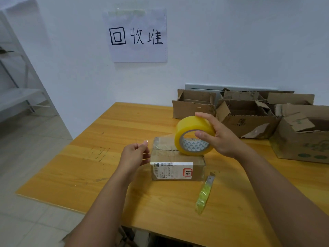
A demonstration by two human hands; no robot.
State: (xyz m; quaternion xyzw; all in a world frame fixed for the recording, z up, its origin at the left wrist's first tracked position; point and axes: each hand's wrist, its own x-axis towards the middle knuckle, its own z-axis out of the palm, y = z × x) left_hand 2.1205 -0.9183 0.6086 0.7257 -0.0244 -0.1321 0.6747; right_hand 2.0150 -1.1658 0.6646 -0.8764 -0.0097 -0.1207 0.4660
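A small cardboard box point(178, 157) with a white shipping label on its front stands in the middle of the wooden table point(110, 132). My right hand point(217, 136) grips a roll of yellow packing tape point(192, 129), thumb inside the core, and holds it on the box's top. A clear strip of tape runs from the roll leftward over the box top. My left hand point(134, 155) pinches the free end of that strip just left of the box.
A yellow-green utility knife point(204, 195) lies on the table right of the box, near the front edge. Several opened cardboard boxes point(249, 114) crowd the back right of the table. A paper sign point(138, 35) hangs on the white wall. Tiled floor lies to the left.
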